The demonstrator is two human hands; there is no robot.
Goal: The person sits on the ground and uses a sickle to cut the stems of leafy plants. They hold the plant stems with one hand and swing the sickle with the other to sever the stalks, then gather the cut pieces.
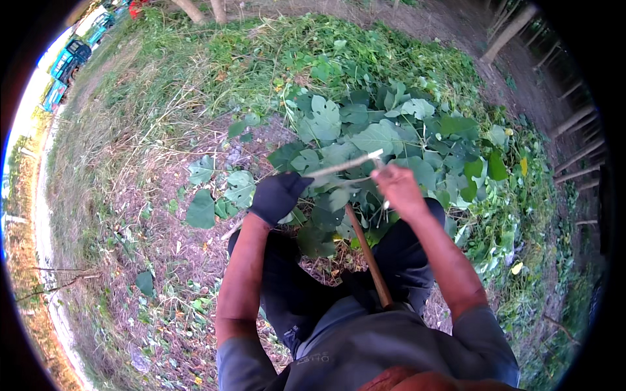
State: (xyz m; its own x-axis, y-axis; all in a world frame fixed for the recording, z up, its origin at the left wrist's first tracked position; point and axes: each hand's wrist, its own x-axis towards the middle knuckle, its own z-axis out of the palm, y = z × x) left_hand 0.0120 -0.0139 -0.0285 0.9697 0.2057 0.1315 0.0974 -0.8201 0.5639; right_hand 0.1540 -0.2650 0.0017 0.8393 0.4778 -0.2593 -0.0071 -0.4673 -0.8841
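My left hand (276,196), in a black glove, grips a pale stripped branch (342,167). The branch slants up to the right, and its whitish cut end lies just above my right hand (398,189). That hand is bare, with its fingers closed around a thin pale stem or strip, blurred, that trails leftward with a leaf (339,199) hanging near it. Beneath both hands spreads a heap of broad lobed green leaves (379,137). A wooden tool handle (369,259) leans between my knees towards my waist; its far end is hidden under the leaves.
Dry grass and litter (161,171) cover the ground on the left, with low green vines (430,58) beyond the heap. Tree trunks (508,34) stand at the upper right. Blue-green vehicles (71,58) are parked along a pale track at the upper left.
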